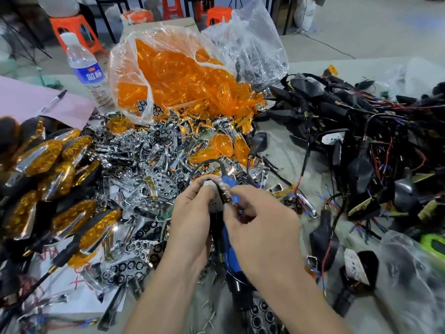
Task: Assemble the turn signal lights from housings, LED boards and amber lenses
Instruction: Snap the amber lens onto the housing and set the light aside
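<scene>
Left hand: the left hand (192, 213) is gripping a black housing (215, 216) with a white LED board (216, 202) showing in it, at the centre just above the worktop (284, 145).
Right hand: the right hand (260, 218) is pinching a small chrome piece (226, 194) against the housing's top; motion blur is hiding the exact fit.
Beneath the hands: a blue tool (230, 239) is lying there, with loose screws (209, 309) scattered beside it.
Parts within reach: a bag of amber lenses (173, 75) is sitting behind, wired housings (349, 131) are lying to the right, and finished lights (48, 177) to the left.
Doing it well: probably seating the piece squarely, keeping the black wire (204, 165) out of the seam, and steadying the housing before adding a lens.
</scene>
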### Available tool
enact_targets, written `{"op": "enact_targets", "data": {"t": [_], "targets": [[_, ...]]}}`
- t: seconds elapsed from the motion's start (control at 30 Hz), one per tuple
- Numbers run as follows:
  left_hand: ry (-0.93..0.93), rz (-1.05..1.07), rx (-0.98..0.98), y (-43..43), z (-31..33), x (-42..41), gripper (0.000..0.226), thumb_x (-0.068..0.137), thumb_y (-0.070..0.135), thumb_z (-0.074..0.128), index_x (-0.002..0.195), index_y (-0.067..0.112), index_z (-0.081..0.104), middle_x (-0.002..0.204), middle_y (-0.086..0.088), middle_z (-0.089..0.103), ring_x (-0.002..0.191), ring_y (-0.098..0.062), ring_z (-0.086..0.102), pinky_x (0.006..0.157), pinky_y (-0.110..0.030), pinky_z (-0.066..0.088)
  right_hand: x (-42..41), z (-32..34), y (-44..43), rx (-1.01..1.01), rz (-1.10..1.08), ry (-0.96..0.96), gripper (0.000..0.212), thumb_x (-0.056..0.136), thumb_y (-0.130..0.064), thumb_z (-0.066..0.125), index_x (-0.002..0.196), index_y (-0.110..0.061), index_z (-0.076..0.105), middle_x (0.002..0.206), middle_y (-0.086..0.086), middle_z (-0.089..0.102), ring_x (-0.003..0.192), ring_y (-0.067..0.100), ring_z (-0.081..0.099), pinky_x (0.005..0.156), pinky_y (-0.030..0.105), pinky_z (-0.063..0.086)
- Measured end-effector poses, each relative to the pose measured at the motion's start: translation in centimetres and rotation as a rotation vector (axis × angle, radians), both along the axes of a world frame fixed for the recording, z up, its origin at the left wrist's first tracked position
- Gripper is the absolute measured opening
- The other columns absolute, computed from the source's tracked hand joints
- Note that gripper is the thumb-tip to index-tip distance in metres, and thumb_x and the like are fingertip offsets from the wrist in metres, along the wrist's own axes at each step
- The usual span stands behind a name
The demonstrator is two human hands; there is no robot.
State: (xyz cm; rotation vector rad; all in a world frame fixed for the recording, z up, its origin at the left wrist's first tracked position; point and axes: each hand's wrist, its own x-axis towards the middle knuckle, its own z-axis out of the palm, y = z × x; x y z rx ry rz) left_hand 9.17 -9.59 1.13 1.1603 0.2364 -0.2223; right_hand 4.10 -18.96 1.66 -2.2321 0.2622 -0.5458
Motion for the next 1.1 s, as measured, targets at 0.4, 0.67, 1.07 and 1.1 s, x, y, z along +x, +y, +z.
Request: {"op": "enact_targets", "data": {"t": [0.4, 0.67, 1.07, 1.1], "targets": [[-0.085, -0.059, -0.002, 1.1, 0.4, -0.6, 0.031, 0.099, 0.001, 0.055, 0.087, 0.021, 0.075, 0.084, -0.006, 0.069, 0.071, -0.016, 0.062, 0.063, -0.028, 0.053, 0.0, 0.9, -1.3, 0.191, 0.138, 0.118, 0.038, 0.078, -0.017, 0.083, 0.1, -0.04, 0.062, 0.093, -0.036, 0.067, 0.087, -0.011, 0.064, 0.075, 0.003, 0.043], [-0.094, -0.049, -0.011, 1.3, 1.0, -0.6, 0.048, 0.1, -0.004, 0.05, 0.077, 0.028, 0.078, 0.079, -0.003, 0.069, 0.064, -0.012, 0.06, 0.056, -0.027, 0.051, 0.5, 1.5, -2.4, 0.733, 0.232, 0.022, 0.044, 0.082, 0.014, 0.074, 0.085, -0.03, 0.08, 0.076, 0.002, 0.078, 0.056, 0.014, 0.068, 0.059, 0.021, 0.056], [-0.088, -0.09, -0.066, 1.3, 1.2, -1.1, 0.038, 0.103, 0.002, 0.052, 0.084, 0.022, 0.078, 0.079, -0.004, 0.07, 0.063, -0.012, 0.063, 0.054, -0.022, 0.052, 0.2, 0.8, -2.1, 0.631, 0.213, 0.089, 0.052, 0.078, 0.006, 0.083, 0.079, -0.046, 0.079, 0.078, -0.01, 0.079, 0.072, 0.002, 0.073, 0.07, 0.015, 0.055], [-0.087, -0.095, -0.065, 1.3, 1.3, -1.2, 0.038, 0.103, 0.001, 0.052, 0.084, 0.021, 0.078, 0.081, -0.005, 0.07, 0.065, -0.013, 0.063, 0.055, -0.023, 0.052, 0.1, 0.8, -2.1, 0.61, 0.203, 0.087, 0.051, 0.077, 0.004, 0.085, 0.081, -0.046, 0.079, 0.079, -0.011, 0.079, 0.073, 0.002, 0.074, 0.071, 0.015, 0.056]]}}
